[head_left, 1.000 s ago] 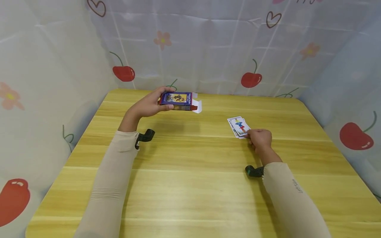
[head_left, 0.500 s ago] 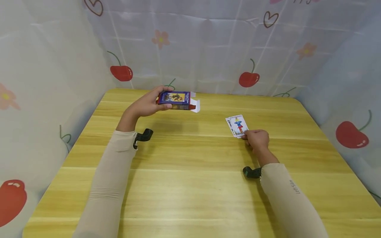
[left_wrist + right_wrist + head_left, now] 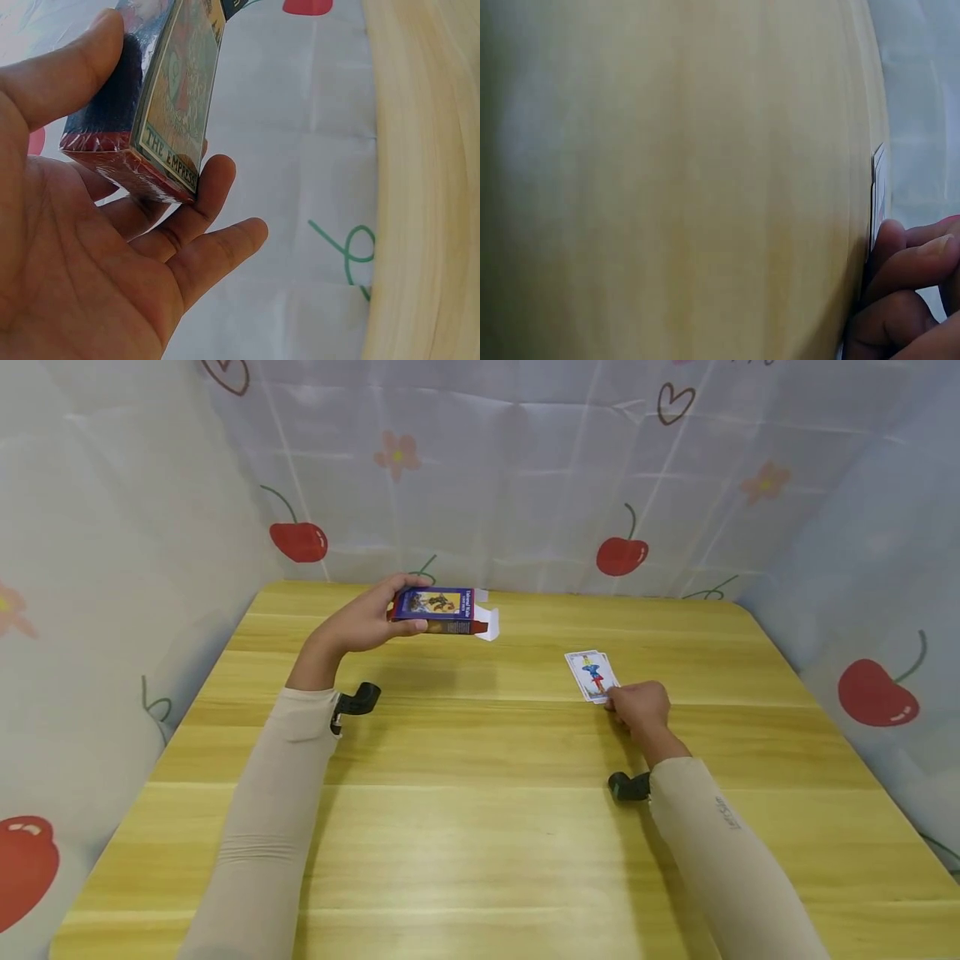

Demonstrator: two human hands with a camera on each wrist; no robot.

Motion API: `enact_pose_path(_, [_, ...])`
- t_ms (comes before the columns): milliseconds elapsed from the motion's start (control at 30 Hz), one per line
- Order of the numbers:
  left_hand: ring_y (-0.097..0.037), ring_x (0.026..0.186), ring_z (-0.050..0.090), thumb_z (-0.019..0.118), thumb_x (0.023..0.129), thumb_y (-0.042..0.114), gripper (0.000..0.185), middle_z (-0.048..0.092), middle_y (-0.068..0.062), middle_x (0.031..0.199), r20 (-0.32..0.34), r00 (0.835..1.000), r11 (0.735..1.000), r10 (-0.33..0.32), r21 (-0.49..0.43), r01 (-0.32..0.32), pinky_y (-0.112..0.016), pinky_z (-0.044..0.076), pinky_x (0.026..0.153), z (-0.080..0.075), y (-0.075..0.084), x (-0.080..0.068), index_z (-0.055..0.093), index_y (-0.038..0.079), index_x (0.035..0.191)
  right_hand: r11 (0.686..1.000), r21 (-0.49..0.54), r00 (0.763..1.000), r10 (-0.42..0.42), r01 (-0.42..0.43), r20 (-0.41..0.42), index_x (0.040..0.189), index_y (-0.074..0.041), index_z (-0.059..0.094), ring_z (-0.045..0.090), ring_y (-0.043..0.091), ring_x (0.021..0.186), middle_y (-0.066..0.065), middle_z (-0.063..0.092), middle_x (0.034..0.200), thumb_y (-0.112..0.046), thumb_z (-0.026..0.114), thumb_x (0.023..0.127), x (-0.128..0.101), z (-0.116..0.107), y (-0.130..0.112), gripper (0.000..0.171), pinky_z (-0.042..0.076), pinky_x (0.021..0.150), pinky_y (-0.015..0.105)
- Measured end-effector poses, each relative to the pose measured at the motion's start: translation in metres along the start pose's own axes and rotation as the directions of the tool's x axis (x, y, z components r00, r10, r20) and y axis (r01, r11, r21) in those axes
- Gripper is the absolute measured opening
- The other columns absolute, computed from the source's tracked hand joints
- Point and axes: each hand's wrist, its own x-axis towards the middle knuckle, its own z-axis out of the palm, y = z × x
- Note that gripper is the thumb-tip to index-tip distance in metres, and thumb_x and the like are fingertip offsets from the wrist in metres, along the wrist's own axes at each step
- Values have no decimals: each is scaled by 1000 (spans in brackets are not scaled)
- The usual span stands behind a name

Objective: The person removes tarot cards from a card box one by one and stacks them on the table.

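Observation:
My left hand (image 3: pixel 366 617) grips a blue and red tarot card box (image 3: pixel 438 603) above the far part of the table, thumb along the near side. White flaps stand out at the box's right end. In the left wrist view the box (image 3: pixel 142 105) shows a side panel lettered "THE EMPRESS". To the right, my right hand (image 3: pixel 640 703) pinches the near corner of a few cards (image 3: pixel 591 675), the top one picturing a figure in blue and red. Edge-on, the cards (image 3: pixel 878 187) appear in the right wrist view beside the curled fingers (image 3: pixel 904 270).
The wooden table (image 3: pixel 480 827) has rounded far corners. A pale curtain (image 3: pixel 480 485) printed with cherries, flowers and hearts hangs behind it and along both sides. Each wrist carries a black camera mount, such as the left mount (image 3: pixel 360 698).
The right hand has shifted slightly left with the cards, and the top card now covers more of those beneath it. The left hand still holds the box nearly in place.

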Motion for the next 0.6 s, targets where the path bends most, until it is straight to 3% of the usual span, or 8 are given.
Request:
enact_pose_path(167, [-29,119,48,66,95,20,64,41,-15,143,-7,1000,1000,7,4,-7,-46,47,98,1,0,1,34,13,149,998,-61,1000,-7,6,-15,80,-4,69,47,10,45,-5,51,47,-17,56,84,2,-2,-1,19,38,44,24])
enact_pose_path(333, [-29,120,48,67,95,20,64,41,-15,142,-6,1000,1000,14,2,-14,-45,47,98,4,-1,2,34,10,149,1000,-21,1000,-5,5,9,84,-3,69,45,10,46,-5,52,49,-21,54,87,4,-5,-4,23,37,45,25])
enact_pose_path(467, [-29,119,49,66,95,20,64,42,-15,141,-5,1000,1000,16,-2,-16,-45,47,98,5,0,2,34,10,148,989,74,992,-128,126,23,96,0,65,41,7,42,-5,61,57,-26,55,95,-3,-7,-22,28,34,44,24])
enact_pose_path(600, [-29,120,49,66,95,20,63,42,-15,141,-10,1000,1000,17,-1,-17,-45,47,98,5,1,2,33,9,149,947,154,950,-299,282,96,105,-5,57,37,5,42,-6,67,69,-30,57,98,-21,-5,-59,25,33,43,25])
